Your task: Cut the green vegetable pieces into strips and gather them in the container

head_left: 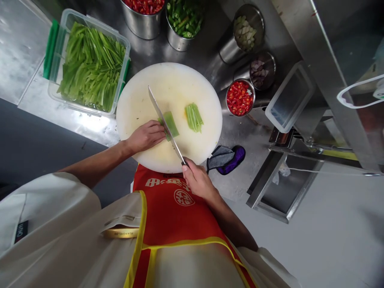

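My right hand [196, 178] grips the handle of a kitchen knife [163, 116], its long blade slanting up and left over a round white cutting board [144, 84]. Under the edge lies a flat light-green vegetable piece [171, 123], perhaps celery or a lettuce stem. Curled fingers of my left hand [150, 136] press on the left end of that piece, close beside the blade. To the right on the board rests a small pile of thin green strips [194, 117]. The blade hides part of the piece.
A plastic container [127, 52] of green strips stands at the left. Metal canisters of red chillies [144, 24], green chillies [184, 24], pale chunks [245, 34] and purplish pieces [258, 74] line the back. Chopped red chillies [240, 98] and a purple-black cloth item [229, 160] are at the right.
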A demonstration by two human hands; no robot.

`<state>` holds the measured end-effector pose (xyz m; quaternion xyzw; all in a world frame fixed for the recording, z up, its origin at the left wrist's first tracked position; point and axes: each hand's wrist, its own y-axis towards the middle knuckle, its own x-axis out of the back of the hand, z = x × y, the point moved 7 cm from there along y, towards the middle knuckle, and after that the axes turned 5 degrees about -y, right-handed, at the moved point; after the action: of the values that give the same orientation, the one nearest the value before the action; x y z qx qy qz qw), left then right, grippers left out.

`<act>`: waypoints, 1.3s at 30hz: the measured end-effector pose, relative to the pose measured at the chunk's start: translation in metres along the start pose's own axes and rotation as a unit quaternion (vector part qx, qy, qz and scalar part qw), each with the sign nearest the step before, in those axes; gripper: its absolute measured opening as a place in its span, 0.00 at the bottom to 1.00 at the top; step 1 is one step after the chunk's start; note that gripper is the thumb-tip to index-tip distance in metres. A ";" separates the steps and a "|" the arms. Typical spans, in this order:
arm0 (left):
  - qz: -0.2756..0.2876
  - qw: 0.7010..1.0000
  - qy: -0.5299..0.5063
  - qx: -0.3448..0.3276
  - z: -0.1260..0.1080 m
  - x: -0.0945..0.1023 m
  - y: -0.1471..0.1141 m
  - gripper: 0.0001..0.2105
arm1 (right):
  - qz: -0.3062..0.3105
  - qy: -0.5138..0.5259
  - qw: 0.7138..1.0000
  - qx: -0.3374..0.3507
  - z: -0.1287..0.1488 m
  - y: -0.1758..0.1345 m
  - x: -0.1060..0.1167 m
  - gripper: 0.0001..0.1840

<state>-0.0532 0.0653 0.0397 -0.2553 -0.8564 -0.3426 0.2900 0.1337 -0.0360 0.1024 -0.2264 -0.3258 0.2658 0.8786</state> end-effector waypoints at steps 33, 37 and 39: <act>-0.005 1.000 -0.018 0.002 0.001 0.002 -0.004 0.10 | 0.008 0.015 1.000 0.005 0.001 0.000 0.005 0.24; 0.007 0.999 -0.026 0.021 0.005 0.000 -0.005 0.11 | 0.007 0.016 1.000 0.002 -0.001 0.004 0.003 0.24; 0.009 0.999 -0.026 0.020 0.005 0.000 -0.005 0.11 | 0.007 0.012 1.000 0.000 -0.002 0.006 0.001 0.24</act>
<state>-0.0575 0.0656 0.0346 -0.2663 -0.8679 -0.3156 0.2761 0.1342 -0.0315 0.0983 -0.2318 -0.3133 0.2694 0.8806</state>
